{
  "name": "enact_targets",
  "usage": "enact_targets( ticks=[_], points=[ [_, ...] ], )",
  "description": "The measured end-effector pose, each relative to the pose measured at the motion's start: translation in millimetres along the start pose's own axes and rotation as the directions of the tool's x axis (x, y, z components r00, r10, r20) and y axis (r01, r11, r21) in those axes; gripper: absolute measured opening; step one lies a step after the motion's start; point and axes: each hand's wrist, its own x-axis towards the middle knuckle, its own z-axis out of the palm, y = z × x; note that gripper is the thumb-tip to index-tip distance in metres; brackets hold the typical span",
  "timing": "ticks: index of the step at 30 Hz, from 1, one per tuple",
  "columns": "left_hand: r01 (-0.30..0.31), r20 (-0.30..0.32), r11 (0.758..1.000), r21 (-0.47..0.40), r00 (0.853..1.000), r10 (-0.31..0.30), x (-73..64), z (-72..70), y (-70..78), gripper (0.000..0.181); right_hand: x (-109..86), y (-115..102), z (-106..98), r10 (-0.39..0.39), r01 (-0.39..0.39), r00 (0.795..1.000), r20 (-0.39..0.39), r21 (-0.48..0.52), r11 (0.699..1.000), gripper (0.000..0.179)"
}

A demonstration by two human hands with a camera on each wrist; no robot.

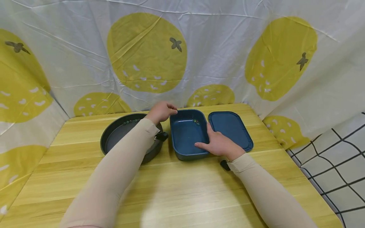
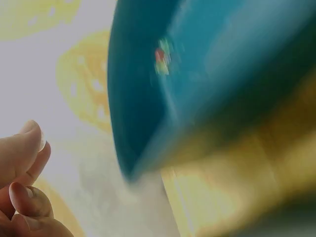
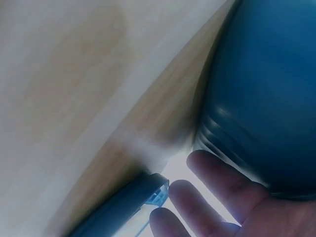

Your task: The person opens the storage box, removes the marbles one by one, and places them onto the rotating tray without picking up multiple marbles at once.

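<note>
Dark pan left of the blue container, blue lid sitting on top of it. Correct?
Not quite: the blue lid lies on the table, right of the blue container, not on top. The head view shows it. The dark pan is left of the container, as stated.

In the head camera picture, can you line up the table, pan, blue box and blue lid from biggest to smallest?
1. Table
2. Pan, partly behind the left sleeve
3. Blue box
4. Blue lid, partly behind the right hand
</note>
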Motion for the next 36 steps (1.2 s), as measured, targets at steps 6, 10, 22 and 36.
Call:
enact_targets(
  ticks=[6,10,22,36],
  points=[
    [0.047,-0.014,0.999,0.012,0.999,-0.047,-13.6,-22.9,-45.1,0.034,-0.3,2,0,-0.003,0.003,1.000,-0.005,0.000,1.000,0.132],
    [0.073,-0.025,0.996,0.044,0.997,-0.072,-21.0,-30.1,-71.7,0.034,0.1,2,0,-0.006,0.006,1.000,-0.003,0.005,1.000,0.132],
    [0.167,-0.023,0.983,0.079,0.986,-0.165,-32.7,-43.7,-130.9,0.037,0.6,5,1,-0.009,0.009,1.000,0.001,0.006,1.000,0.132],
    [0.226,-0.059,0.970,0.088,0.973,-0.222,-36.8,-45.9,-150.1,0.036,3.3,4,3,-0.020,0.020,1.000,0.004,0.017,1.000,0.131]
  ],
)
